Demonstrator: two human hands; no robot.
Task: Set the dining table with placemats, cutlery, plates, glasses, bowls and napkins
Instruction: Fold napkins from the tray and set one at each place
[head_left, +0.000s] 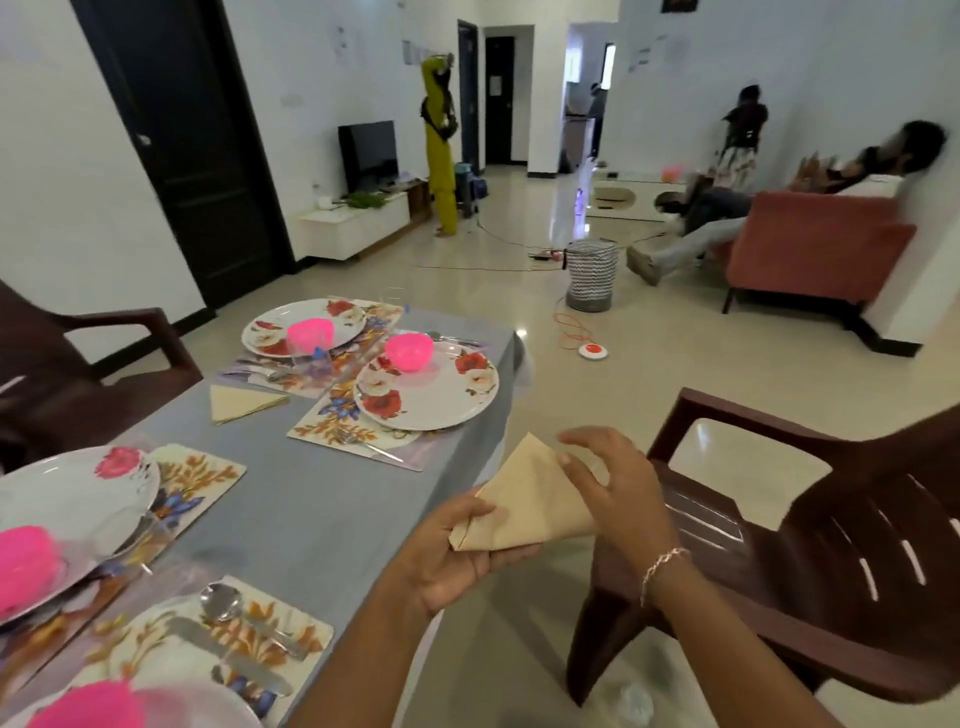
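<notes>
Left hand (457, 551) pinches the folded beige napkin (519, 509) in a clamped grip, right hand (618, 488) at its edge, fingers apart.

four floral plates (426, 400) are counted, and four pink bowls (409, 352). four placemats (322, 426) are seen. two beige napkins (244, 402) are counted. three clear glasses (392, 299) can be made out. one spoon (221, 603), one knife (228, 649) and one fork (374, 449) are plainly seen; other cutlery is too blurred to be counted. two brown chairs (831, 545) are counted.
</notes>
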